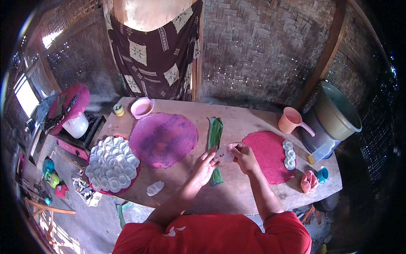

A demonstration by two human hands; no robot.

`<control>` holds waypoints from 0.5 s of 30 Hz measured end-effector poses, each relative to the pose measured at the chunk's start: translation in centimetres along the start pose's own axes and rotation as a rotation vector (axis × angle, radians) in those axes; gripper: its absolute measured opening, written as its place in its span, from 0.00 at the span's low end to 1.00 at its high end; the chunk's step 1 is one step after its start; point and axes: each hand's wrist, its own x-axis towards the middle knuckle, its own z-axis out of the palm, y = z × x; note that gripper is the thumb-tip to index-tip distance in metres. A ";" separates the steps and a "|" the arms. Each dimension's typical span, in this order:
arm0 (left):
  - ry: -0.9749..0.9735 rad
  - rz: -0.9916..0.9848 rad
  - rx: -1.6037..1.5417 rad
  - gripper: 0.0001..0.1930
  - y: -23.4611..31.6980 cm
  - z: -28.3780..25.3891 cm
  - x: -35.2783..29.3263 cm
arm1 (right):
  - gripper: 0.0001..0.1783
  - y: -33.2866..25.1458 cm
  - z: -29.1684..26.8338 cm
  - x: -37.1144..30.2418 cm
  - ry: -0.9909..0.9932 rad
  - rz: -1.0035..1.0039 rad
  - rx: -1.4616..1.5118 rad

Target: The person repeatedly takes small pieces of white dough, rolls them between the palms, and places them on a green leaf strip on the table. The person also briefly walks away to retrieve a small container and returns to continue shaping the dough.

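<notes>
My left hand (204, 167) and my right hand (242, 155) meet over a wooden table (237, 199), both pinching a thin, pale translucent round piece (224, 156). Under them lies a long folded green leaf (215, 135). To the right is a round red woven tray (265, 149) with several pale round pieces (289, 154) along its far edge. To the left lies a larger purple round tray (163, 139), and beyond it a tray piled with several white round pieces (111, 164).
A pink bowl (142, 107) and small jar (118, 110) stand at the table's back left. An orange scoop (292, 120), a plastic bottle (321, 152), a teal cup (323, 174) and a pink cloth (309, 181) sit at right, beside a big grey basin (338, 111). A loose pale piece (154, 188) lies near the front.
</notes>
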 end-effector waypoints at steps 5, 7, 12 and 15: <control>-0.048 0.075 0.033 0.26 0.7 0.8 -0.2 | 0.13 0.0 0.0 0.0 0.058 0.039 0.044; -0.030 0.086 0.023 0.27 0.3 1.2 -0.6 | 0.12 0.4 0.1 -0.4 0.081 0.015 0.052; -0.043 0.106 0.055 0.29 -0.1 1.1 -0.7 | 0.10 1.4 0.0 -0.6 0.064 -0.101 -0.056; -0.041 0.107 0.055 0.28 -0.4 0.9 -0.6 | 0.09 1.6 0.0 -0.8 0.059 -0.066 -0.001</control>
